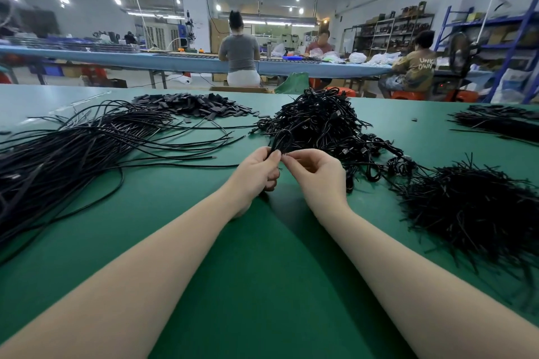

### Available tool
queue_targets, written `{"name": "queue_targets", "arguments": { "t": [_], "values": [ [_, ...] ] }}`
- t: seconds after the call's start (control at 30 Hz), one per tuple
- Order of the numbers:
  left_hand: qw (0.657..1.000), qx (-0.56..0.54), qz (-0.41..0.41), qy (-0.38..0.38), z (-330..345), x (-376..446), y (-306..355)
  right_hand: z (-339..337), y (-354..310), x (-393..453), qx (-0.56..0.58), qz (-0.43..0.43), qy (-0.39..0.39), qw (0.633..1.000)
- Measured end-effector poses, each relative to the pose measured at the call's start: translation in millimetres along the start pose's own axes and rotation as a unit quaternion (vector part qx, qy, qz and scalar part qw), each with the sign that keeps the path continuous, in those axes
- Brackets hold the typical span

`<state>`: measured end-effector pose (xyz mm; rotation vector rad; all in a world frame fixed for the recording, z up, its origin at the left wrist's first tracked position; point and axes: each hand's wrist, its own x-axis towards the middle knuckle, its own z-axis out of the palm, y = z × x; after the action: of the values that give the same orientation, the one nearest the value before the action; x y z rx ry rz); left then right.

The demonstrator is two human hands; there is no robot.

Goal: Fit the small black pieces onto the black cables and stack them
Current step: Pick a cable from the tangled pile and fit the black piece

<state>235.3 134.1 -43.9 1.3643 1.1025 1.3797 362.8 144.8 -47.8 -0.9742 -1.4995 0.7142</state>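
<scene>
Above the green worktop, the left hand pinches a looped black cable steady while the right hand, fingertips pinched at its end, seemingly fits a small piece.

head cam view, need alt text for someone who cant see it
Two bare hands meet over a green table: the left hand pinches a looped black cable, the right hand pinches at its end. Piles of black cables and small black pieces surround them.

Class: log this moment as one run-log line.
left hand: pinches looped cable | right hand: pinches cable end | stage: fitting | table: green
</scene>
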Motion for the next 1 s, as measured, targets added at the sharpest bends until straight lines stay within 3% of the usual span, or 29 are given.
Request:
{"name": "queue_targets", "arguments": {
  "t": [0.13, 0.4, 0.73, 1.0],
  "values": [
    [0.996, -0.071, -0.058, 0.003, -1, -2, 7, 5, -4, -5, -0.113, -0.103, -0.011, 0.988],
    [0.963, -0.224, -0.147, -0.014, 4, -4, 17, 9, -5, -4, 0.057, 0.026, -0.012, 0.998],
    [0.982, -0.145, -0.116, 0.031, 0, -1, 9, 7, -8, -5, 0.106, 0.07, -0.043, 0.991],
    [0.999, -0.032, -0.038, 0.016, 0, 2, 2, 4, -6, -5, 0.092, 0.112, -0.056, 0.988]
  ]
}}
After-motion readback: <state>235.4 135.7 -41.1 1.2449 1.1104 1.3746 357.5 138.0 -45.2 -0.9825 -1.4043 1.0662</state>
